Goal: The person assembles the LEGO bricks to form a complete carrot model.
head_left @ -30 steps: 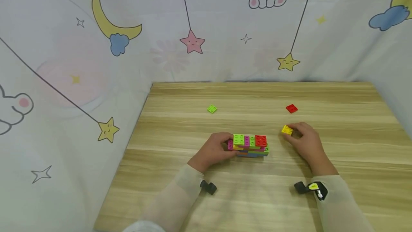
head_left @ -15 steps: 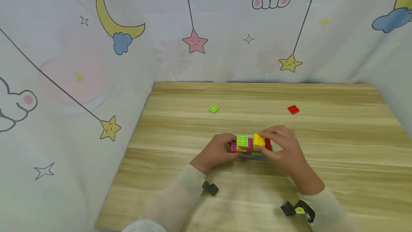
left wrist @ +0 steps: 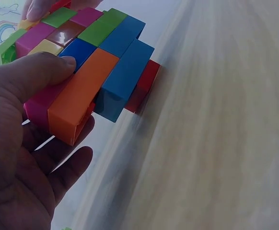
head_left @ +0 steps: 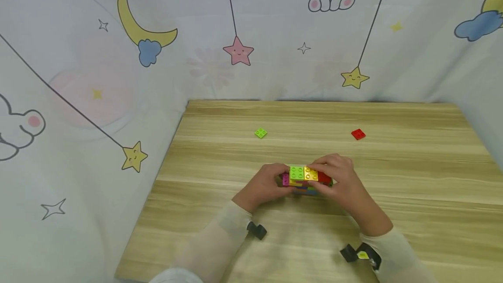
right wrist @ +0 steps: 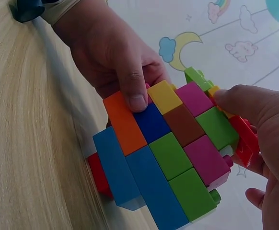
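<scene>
A wall of stacked toy building bricks (right wrist: 183, 125) in several colours stands upright on the table, with blue and red bricks at its bottom. My left hand (head_left: 267, 187) grips its left end, the thumb lying on the blue and orange bricks in the wrist views. On the top row sits a lime green building brick (head_left: 296, 173). Right beside it, my right hand (head_left: 343, 182) pinches a small yellow building brick (head_left: 311, 174) between thumb and fingers. A red building brick (right wrist: 245, 139) on the top row is partly hidden by the right hand.
Farther back on the wooden table (head_left: 212, 143) lie a lime green flat brick (head_left: 261, 132) and a red flat brick (head_left: 358, 134). A white curtain (head_left: 275, 73) with cartoon prints hangs behind the table's back edge.
My right hand has carried the yellow brick leftward from the table's right side onto the top of the wall, against the lime green brick. My left hand keeps its grip.
</scene>
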